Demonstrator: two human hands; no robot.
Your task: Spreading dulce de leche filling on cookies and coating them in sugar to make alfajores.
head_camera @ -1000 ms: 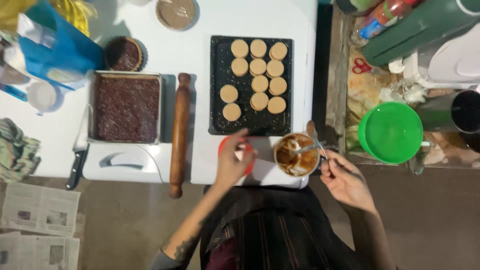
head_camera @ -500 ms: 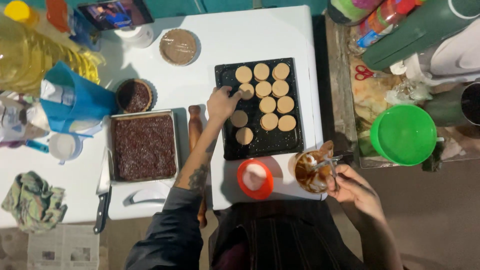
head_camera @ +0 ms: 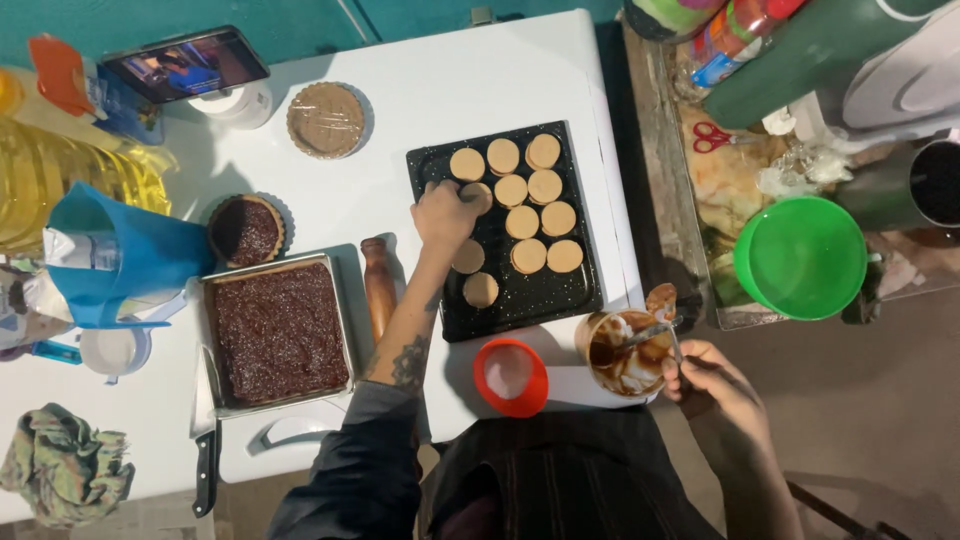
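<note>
Head view: left hand [head_camera: 447,213] closes its fingers on a round cookie [head_camera: 478,195] at the black baking tray's [head_camera: 500,305] left side. Right hand [head_camera: 712,385], beyond the tray's near right corner, grips a spoon [head_camera: 648,335] in the caramel cup [head_camera: 618,352].

A round tan biscuit [head_camera: 477,195] lies flat on the black tray [head_camera: 560,300]; a tub [head_camera: 622,352] holds brown spread with a spoon [head_camera: 650,332] in it.

A home kitchen set up for baking. Under the left fingers [head_camera: 470,195] a black tray [head_camera: 520,300] of round biscuits [head_camera: 545,185] sits on the white worktop [head_camera: 450,90]. Left of them lie a rolling pin [head_camera: 379,285], a pan of brown filling [head_camera: 277,332], a knife [head_camera: 205,440] and oil bottles [head_camera: 60,180].
</note>
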